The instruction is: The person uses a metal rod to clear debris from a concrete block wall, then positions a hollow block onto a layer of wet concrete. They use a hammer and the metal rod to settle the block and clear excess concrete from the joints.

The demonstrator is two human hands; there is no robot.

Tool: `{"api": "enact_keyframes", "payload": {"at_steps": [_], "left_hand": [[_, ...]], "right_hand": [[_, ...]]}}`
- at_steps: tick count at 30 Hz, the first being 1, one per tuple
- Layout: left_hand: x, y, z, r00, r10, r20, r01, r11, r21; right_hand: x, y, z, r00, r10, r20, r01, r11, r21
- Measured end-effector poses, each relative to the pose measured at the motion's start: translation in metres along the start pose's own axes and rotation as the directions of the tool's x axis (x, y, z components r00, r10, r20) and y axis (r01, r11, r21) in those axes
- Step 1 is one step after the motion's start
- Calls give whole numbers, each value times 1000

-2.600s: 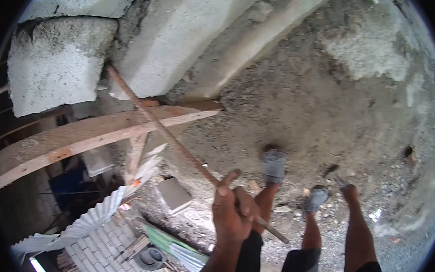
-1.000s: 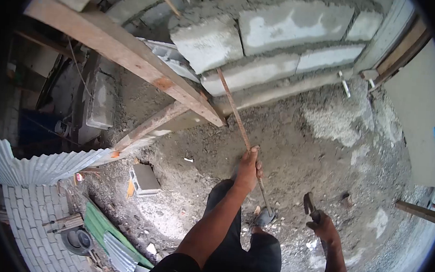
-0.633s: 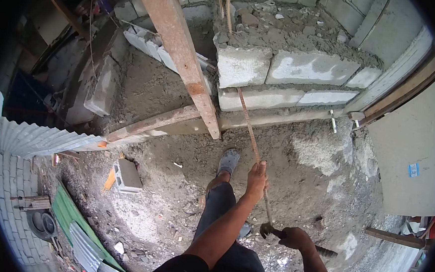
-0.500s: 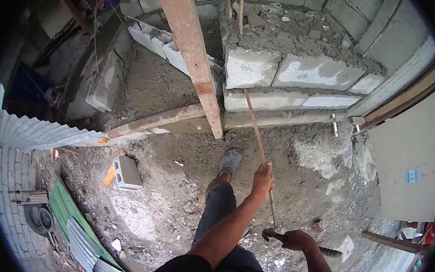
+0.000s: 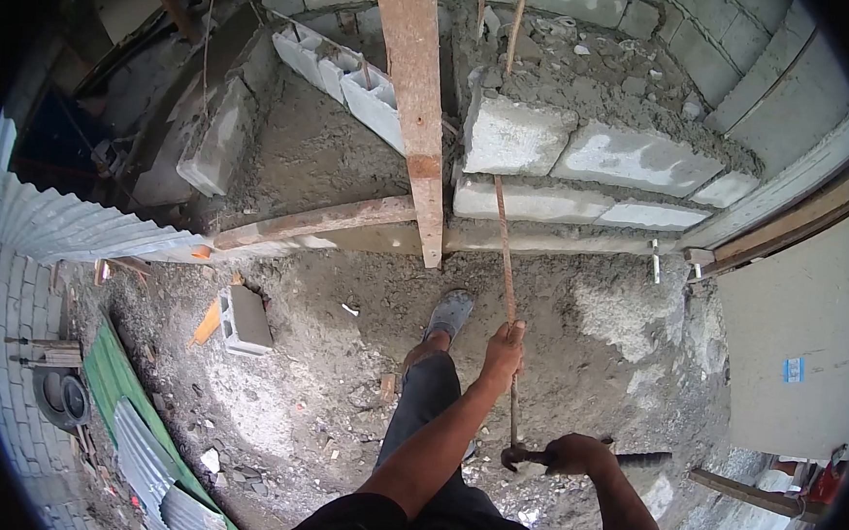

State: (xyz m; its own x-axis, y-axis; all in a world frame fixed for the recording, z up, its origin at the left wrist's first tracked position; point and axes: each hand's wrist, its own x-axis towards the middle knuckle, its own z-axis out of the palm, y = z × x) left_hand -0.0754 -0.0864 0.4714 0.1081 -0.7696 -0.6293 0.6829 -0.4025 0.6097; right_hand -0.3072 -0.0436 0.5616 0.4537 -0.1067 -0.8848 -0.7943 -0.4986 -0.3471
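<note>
Loose concrete block [image 5: 243, 318] on the dirt floor, far left. Left hand [image 5: 504, 346] clenched on the rusty rebar [image 5: 503, 260], which slants up against the block wall [image 5: 587, 158]. Right hand [image 5: 573, 454] grips a hammer [image 5: 583, 458], head touching the rebar's lower end. Best keep the rebar steady, strike squarely. No containers visible.

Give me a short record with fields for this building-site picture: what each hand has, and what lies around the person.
Place: dirt ground beside a low wall of concrete blocks set in mortar.
Left hand: closed around a long rusty steel rod, which runs up toward the wall.
Right hand: grips a hammer, its head at the rod's lower end.
Foot: one grey shoe stepped forward on the dirt.
Timber: a wooden plank leans across the wall.
Nearby: a loose hollow block on the ground, corrugated sheet at the left.
</note>
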Motion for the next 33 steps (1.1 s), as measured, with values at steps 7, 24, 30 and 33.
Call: {"api": "enact_keyframes", "payload": {"at_steps": [7, 24, 30, 33], "left_hand": [[3, -2, -4, 1000, 13, -7, -13, 1000, 8], [11, -18, 2, 964, 175, -202, -205, 969, -139], [2, 7, -8, 983, 154, -96, -149, 987, 63], [1, 9, -5, 972, 176, -158, -156, 979, 130]], "right_hand": [[5, -8, 27, 970, -55, 237, 83, 990, -112], [13, -9, 23, 998, 4, 63, -3, 1000, -16], [11, -6, 37, 1000, 6, -1, -6, 1000, 10], [9, -6, 46, 1000, 7, 18, -8, 1000, 7]]}}
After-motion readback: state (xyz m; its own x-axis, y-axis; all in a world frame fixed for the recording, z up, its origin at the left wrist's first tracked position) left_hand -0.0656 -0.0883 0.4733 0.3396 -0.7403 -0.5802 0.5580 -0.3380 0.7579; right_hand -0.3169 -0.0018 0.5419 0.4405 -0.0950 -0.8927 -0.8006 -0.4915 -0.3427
